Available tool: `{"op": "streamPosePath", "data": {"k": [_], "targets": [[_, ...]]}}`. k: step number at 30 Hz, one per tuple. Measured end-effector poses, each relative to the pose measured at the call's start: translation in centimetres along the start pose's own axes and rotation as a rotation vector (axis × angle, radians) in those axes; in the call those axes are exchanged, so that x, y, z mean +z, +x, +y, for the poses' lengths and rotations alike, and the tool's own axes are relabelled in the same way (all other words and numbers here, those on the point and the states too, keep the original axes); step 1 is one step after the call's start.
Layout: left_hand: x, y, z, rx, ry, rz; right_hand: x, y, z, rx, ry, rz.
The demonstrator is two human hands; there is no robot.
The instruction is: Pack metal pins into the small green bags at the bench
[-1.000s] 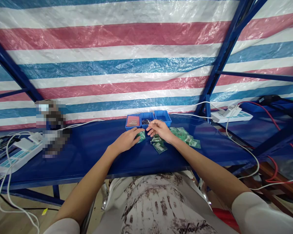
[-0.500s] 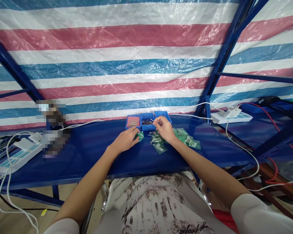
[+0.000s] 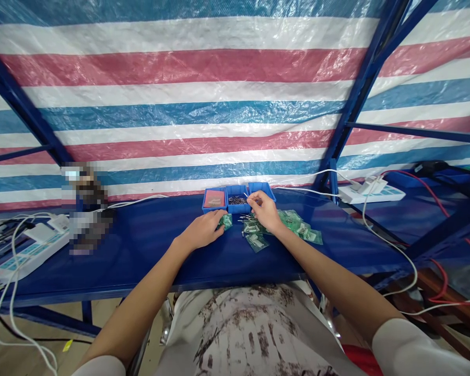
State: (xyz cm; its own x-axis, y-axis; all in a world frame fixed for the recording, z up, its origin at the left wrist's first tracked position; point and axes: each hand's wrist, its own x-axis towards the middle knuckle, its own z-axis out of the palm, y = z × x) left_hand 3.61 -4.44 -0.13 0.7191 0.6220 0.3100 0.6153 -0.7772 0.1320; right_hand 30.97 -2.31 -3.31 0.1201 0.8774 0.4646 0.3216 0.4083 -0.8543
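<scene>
My left hand (image 3: 202,231) rests on the blue table (image 3: 149,240), fingers curled onto a small green circuit board (image 3: 225,221). My right hand (image 3: 265,210) hovers just in front of the middle blue bin (image 3: 237,199), pinching a thin metal pin (image 3: 246,196) between thumb and finger. That bin holds several small metal pins. More green boards in clear bags (image 3: 300,227) lie to the right of my right hand, and a few (image 3: 254,239) lie just below it.
Three small blue bins stand in a row: a left bin (image 3: 213,200) with a reddish pad and a right bin (image 3: 263,189). White power strips sit far left (image 3: 27,250) and far right (image 3: 372,190), with white cables trailing. A striped tarp hangs behind.
My right hand went from beside the left hand up to the middle bin and now holds a pin there. The left hand stayed on the green board.
</scene>
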Motion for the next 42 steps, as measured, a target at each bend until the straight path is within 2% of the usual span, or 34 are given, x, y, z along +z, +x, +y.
{"op": "streamPosePath", "data": {"k": [9,18,42], "targets": [[-0.16,0.11,0.16,0.019,-0.02,-0.019,0.03,0.02,0.07,0.02,-0.002,-0.01],[-0.07,0.08,0.33,0.028,-0.154,-0.02,0.15,0.15,0.48,0.021,0.033,-0.016],[-0.72,0.07,0.5,0.055,-0.119,-0.031,0.2,0.13,0.36,0.01,0.014,-0.022]]}}
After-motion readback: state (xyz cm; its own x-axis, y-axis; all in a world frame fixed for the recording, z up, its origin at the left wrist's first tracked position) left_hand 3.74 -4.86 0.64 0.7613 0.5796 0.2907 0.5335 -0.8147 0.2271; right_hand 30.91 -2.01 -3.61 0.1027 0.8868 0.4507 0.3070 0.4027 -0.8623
